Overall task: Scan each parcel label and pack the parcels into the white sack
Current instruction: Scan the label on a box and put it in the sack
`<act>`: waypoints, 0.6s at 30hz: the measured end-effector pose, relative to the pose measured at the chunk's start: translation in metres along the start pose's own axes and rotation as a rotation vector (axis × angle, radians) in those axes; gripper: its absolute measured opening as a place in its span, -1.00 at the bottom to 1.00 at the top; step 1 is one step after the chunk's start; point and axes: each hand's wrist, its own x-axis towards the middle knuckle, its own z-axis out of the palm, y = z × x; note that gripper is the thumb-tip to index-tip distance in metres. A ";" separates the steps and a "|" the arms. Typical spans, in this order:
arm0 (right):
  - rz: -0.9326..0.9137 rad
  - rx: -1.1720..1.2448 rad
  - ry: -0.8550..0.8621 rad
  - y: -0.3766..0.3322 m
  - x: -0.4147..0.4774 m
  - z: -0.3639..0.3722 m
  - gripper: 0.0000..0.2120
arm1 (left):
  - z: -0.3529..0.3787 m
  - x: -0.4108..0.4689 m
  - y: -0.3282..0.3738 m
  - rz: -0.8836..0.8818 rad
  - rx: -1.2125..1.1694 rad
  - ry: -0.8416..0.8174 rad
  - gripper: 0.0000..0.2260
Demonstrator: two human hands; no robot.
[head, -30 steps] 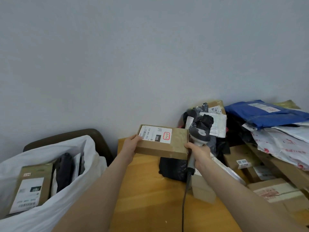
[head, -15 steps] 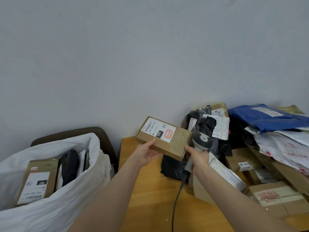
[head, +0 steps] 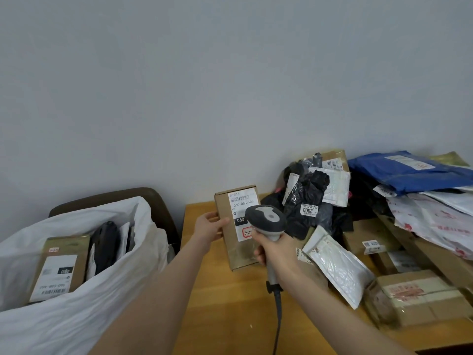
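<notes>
My left hand (head: pixel 208 228) grips the left edge of a small brown cardboard parcel (head: pixel 236 248), held upright above the wooden table (head: pixel 230 316) with its white label (head: pixel 240 203) facing me. My right hand (head: pixel 277 252) holds a grey corded barcode scanner (head: pixel 267 219) by its handle; the scanner head sits in front of the label's lower part. The white sack (head: pixel 84 303) stands open at the left, with a brown labelled box (head: pixel 60 267) and dark parcels inside.
A pile of parcels covers the right of the table: black bags (head: pixel 307 198), a blue mailer (head: pixel 407 171), white mailers (head: pixel 435 216), a padded envelope (head: pixel 335 265) and cardboard boxes (head: pixel 419 298). A dark chair back (head: pixel 158 198) rises behind the sack. The scanner cable (head: pixel 277 326) hangs down.
The parcel has turned from lying flat to upright with its label toward me. My right hand let go of the box edge and brought the scanner head in front of the label.
</notes>
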 end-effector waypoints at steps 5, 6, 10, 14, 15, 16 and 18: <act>0.004 -0.038 0.020 -0.002 -0.012 0.007 -0.82 | -0.003 0.002 -0.009 0.012 0.050 0.032 -0.52; 0.008 -0.053 0.021 -0.003 -0.013 0.008 -0.82 | -0.004 0.002 -0.010 0.013 0.058 0.041 -0.52; 0.016 -0.107 0.021 -0.008 -0.017 0.011 -0.80 | -0.004 0.004 -0.012 0.005 0.087 0.059 -0.53; 0.036 -0.102 0.028 -0.012 -0.018 0.012 -0.82 | -0.004 0.005 -0.013 0.002 0.103 0.068 -0.53; 0.041 -0.097 0.029 -0.012 -0.018 0.013 -0.83 | -0.004 0.006 -0.013 0.002 0.108 0.071 -0.53; 0.044 -0.098 0.029 -0.012 -0.018 0.013 -0.83 | -0.004 0.006 -0.013 0.002 0.111 0.074 -0.53; 0.048 -0.108 0.029 -0.013 -0.019 0.013 -0.81 | -0.005 0.007 -0.012 -0.001 0.111 0.077 -0.54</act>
